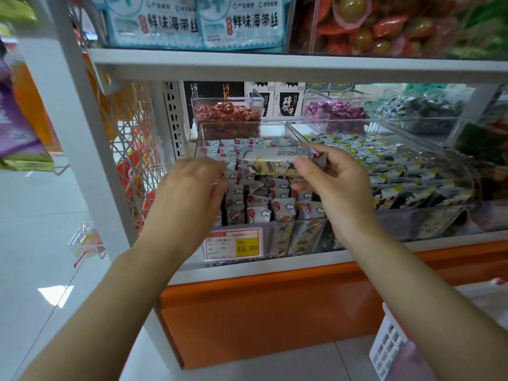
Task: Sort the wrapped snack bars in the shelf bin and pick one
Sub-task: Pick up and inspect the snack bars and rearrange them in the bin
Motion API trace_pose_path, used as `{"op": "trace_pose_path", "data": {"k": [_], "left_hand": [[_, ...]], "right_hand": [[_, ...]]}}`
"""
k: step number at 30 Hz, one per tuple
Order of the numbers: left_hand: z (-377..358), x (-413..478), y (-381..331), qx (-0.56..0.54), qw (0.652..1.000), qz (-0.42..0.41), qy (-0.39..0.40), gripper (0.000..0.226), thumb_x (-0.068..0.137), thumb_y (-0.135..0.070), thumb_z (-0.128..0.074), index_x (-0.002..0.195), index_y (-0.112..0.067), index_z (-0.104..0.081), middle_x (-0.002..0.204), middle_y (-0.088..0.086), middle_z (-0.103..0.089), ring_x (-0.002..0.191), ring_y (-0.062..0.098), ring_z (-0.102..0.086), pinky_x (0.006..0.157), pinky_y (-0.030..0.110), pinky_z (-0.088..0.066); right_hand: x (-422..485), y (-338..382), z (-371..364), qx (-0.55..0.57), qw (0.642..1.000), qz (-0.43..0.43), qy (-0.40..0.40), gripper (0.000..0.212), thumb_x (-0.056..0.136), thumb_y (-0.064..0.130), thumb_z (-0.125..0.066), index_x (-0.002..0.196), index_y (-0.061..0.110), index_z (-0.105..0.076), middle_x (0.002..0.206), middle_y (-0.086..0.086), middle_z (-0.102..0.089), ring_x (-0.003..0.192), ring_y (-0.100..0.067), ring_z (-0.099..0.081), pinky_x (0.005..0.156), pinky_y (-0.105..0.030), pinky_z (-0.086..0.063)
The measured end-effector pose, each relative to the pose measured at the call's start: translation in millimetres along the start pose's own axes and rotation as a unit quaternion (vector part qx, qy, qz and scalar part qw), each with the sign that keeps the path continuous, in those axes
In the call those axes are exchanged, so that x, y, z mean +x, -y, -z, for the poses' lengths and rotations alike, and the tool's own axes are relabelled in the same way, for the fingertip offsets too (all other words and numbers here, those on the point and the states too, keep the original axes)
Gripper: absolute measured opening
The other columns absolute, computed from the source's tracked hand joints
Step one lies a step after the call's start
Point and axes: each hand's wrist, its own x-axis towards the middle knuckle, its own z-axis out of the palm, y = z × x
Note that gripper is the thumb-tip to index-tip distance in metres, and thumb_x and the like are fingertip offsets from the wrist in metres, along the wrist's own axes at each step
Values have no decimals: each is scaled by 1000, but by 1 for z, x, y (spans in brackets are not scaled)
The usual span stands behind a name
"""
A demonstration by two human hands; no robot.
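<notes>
The right hand [335,185] pinches one snack bar [275,162] between thumb and fingers, just above the clear bin [302,237]. The left hand [192,185] bends its fingers down onto the bars [258,207] at the bin's left side, but it is too hard to tell if they hold one.

A price tag [233,244] shows 15.80, red candies [228,115] fill a clear tub [227,99] farther back, and blue-white packets [198,23] stand above.
</notes>
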Motion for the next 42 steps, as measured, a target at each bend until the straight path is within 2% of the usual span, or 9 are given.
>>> {"op": "trace_pose_path", "data": {"k": [5,13,19,24,29,33,37,39,42], "left_hand": [[-18,-4,3,164,973,-44,156,45,98,-40,-28,141,-25,-36,148,-8,-35,141,11,-16,115,51,-4],[-23,8,6,270,933,-77,223,56,95,-44,-6,148,-26,-13,155,-8,-19,145,12,-3,112,61,2],[-20,7,6,232,940,-76,236,52,97,-45,-10,145,-29,-23,151,-14,-29,144,8,-7,112,61,1],[-9,-4,8,162,953,-74,245,48,97,-45,-13,138,-32,-36,144,-16,-38,143,5,-6,113,59,1],[-1,-14,6,130,960,-72,239,45,96,-45,-15,131,-33,-42,140,-15,-41,142,4,-10,115,55,0],[2,-17,5,121,967,-72,213,43,97,-40,-20,135,-33,-39,143,-16,-37,142,5,-9,115,50,3],[7,-13,7,91,985,-53,138,39,94,-32,-33,128,-28,-50,135,-10,-44,135,10,-24,115,41,-8],[10,-12,10,65,992,-37,97,34,92,-25,-43,123,-23,-56,131,-5,-47,131,15,-28,112,38,-13],[12,-11,15,63,995,-17,76,32,92,-23,-48,123,-21,-57,135,-2,-46,132,18,-26,111,37,-18]], "right_hand": [[0,-2,-4,-31,1000,4,-3,21,87,21,-65,105,28,-56,84,-2,-60,65,-9,-68,74,-43,-57],[3,-7,-11,-22,1000,-2,-19,25,87,16,-64,108,6,-55,80,4,-56,69,-5,-66,72,-38,-59],[2,-10,-15,-32,999,-1,-12,30,88,14,-63,114,4,-53,82,5,-58,73,-6,-67,70,-32,-59],[9,-4,-22,-91,995,29,17,16,87,17,-65,99,15,-55,85,1,-60,82,-19,-64,73,-33,-57],[35,-3,-47,-272,950,106,110,34,79,26,-74,103,6,-64,94,-3,-62,81,-9,-54,65,-15,-33],[46,-10,-68,-402,871,113,259,35,82,31,-70,104,5,-63,105,-12,-63,90,-19,-53,67,-27,-33],[52,-10,-72,-486,796,85,350,23,89,38,-59,103,21,-68,104,0,-68,98,-21,-59,81,-35,-44],[52,-8,-70,-483,789,71,374,20,93,34,-55,106,25,-66,109,4,-67,100,-18,-59,89,-38,-46],[53,-5,-65,-442,813,41,378,16,90,32,-57,101,22,-61,93,9,-64,87,-14,-58,77,-31,-46]]}}
